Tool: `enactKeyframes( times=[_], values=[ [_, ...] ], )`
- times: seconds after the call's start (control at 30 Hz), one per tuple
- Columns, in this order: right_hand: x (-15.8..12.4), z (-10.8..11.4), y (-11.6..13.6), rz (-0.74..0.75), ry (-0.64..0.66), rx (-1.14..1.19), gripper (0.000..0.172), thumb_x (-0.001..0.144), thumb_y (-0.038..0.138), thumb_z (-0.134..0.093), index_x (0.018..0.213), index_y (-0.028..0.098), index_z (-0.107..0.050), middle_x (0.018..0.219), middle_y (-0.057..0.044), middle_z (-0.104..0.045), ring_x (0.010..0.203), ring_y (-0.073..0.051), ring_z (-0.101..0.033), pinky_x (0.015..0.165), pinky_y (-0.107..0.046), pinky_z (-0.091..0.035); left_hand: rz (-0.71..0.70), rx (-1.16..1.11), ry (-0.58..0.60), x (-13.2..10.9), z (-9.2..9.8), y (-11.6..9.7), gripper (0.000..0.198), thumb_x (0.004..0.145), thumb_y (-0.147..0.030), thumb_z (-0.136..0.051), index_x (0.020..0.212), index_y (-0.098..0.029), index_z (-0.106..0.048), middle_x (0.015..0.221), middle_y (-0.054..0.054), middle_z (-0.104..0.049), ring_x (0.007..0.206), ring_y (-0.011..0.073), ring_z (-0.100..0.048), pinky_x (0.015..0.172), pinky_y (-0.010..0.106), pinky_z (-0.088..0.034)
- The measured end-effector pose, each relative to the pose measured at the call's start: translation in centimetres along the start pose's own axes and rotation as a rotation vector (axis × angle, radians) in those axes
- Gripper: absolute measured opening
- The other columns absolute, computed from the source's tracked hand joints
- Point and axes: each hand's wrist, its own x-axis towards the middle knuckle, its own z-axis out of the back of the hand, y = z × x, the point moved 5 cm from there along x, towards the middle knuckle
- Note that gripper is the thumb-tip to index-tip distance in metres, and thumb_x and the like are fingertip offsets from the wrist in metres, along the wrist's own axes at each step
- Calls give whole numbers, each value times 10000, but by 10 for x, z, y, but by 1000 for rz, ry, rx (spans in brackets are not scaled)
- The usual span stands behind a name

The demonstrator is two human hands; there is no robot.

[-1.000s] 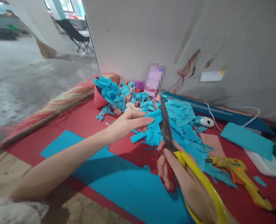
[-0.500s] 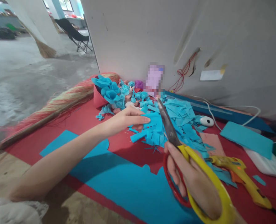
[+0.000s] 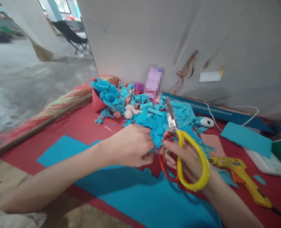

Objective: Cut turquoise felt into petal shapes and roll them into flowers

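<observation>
My right hand (image 3: pixel 190 160) holds a pair of scissors (image 3: pixel 171 123) with one yellow and one red handle. The blades are together and point up and away from me. Close by on the left, my left hand (image 3: pixel 135 146) is closed, knuckles up, with its fingers curled toward the scissors handles. Blue shows beside its fingertips, but I cannot tell whether the fingers grip it or it lies behind. Under both hands spreads a large blue sheet (image 3: pixel 131 190) with a scalloped upper edge. Beyond them is a heap of cut blue strips (image 3: pixel 154 120).
At the back left stands a red cone with blue paper flowers (image 3: pixel 108 91), near small rolled flowers (image 3: pixel 128 110). A yellow glue gun (image 3: pixel 246 175) lies at right, below a light-blue pad (image 3: pixel 247 139) and white object (image 3: pixel 204 122). A tasselled pole (image 3: pixel 50 118) borders the red surface.
My left hand has drawn nearer and turned knuckles-up; the blue piece it pinched no longer shows clearly. The scissors have moved back from the heap and now stand more upright.
</observation>
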Motion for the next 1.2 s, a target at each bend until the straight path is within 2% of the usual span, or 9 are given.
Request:
enactKeyframes(
  times=[0.2, 0.3, 0.37, 0.5, 0.6, 0.83, 1.0, 1.13, 1.2],
  values=[
    [-4, -4, -3, -38, -28, -21, 261, 710, 231, -611, 895, 202, -429, 510, 110, -456, 349, -13, -327, 366, -153, -249, -148, 218, -58, -3, -3, -16, 243, 763, -216, -477, 528, -162, -507, 502, 8, -497, 559, 150, -456, 508, 289, -309],
    [-8, -1, 1, -56, -24, -7, 318, 663, 213, -651, 908, 210, -449, 589, 93, -484, 364, -8, -325, 361, -156, -258, -121, 44, -144, -2, 7, -12, 416, 777, -485, -443, 505, -172, -464, 458, 0, -443, 498, 137, -409, 459, 277, -258],
    [-11, 3, 7, -21, -37, -30, 369, 624, 223, -687, 915, 224, -460, 617, 81, -499, 393, -27, -366, 361, -162, -291, 12, -173, -129, -1, 11, 0, 490, 754, -592, -392, 509, -170, -440, 466, -1, -435, 481, 124, -393, 454, 263, -252],
    [-18, 4, 21, 139, -66, -125, 359, 625, 220, -681, 907, 249, -459, 649, 65, -524, 449, -56, -429, 390, -172, -363, 299, -849, 114, -1, -2, 20, 542, 830, -578, -229, 558, -159, -440, 532, 7, -472, 499, 109, -436, 511, 235, -351],
    [-21, 0, 28, 213, -66, -211, 321, 599, 166, -664, 835, 242, -460, 623, 66, -538, 447, -57, -439, 416, -177, -394, 375, -1270, 287, -3, -13, 17, 534, 812, -593, -302, 543, -158, -452, 512, 4, -507, 498, 111, -486, 539, 227, -409],
    [-23, 0, 27, 261, -34, -393, 301, 633, 174, -641, 853, 252, -451, 648, 56, -553, 457, -77, -462, 442, -206, -445, 388, -1383, 517, -8, -23, 1, 350, 783, -438, -516, 607, -142, -576, 507, 3, -537, 431, 83, -448, 417, 200, -335],
    [-21, 2, 30, 279, -143, -284, 275, 633, 274, -646, 838, 244, -466, 627, 52, -564, 403, -72, -452, 400, -207, -414, 361, -1443, 421, -5, -14, -1, 343, 812, -348, -495, 557, -136, -582, 441, -10, -486, 380, 64, -368, 434, 206, -354],
    [-15, 5, 28, 209, -203, -131, 205, 697, 383, -570, 802, 238, -469, 525, 52, -552, 339, -96, -468, 348, -218, -388, 409, -1400, 195, -3, -1, 5, 325, 812, -314, -492, 548, -137, -557, 493, 8, -539, 450, 78, -467, 448, 184, -377],
    [-15, 9, 24, 193, -160, -161, 158, 721, 344, -553, 825, 238, -499, 615, 16, -607, 501, -150, -585, 486, -260, -488, 391, -1297, 65, -3, 6, 8, 327, 814, -300, -489, 538, -137, -551, 505, 13, -551, 492, 91, -500, 482, 193, -393]
  ],
)
